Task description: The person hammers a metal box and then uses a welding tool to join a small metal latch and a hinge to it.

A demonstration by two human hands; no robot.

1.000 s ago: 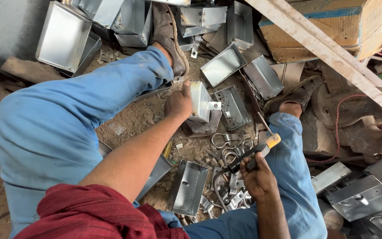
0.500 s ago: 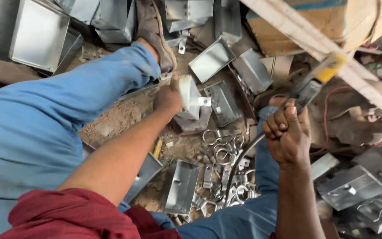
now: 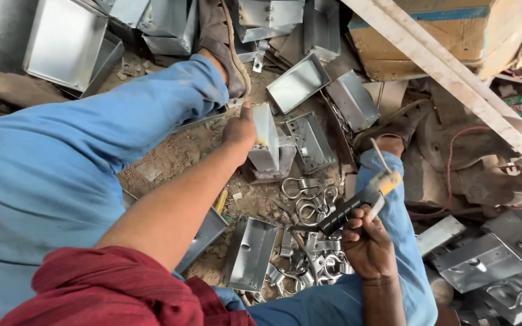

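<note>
Your two hands work among metal parts on the dirt floor.
Your left hand [image 3: 240, 129] presses a small grey folded sheet-metal box [image 3: 265, 139] standing upright between your legs; your right hand [image 3: 367, 246] is closed around a black-and-yellow-handled tool [image 3: 357, 203], above shiny metal rings [image 3: 307, 202].

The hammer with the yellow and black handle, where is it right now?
In the head view, the hammer is in the right hand, right of centre, above the loose metal rings and just right of the metal box held by the left hand.
</note>
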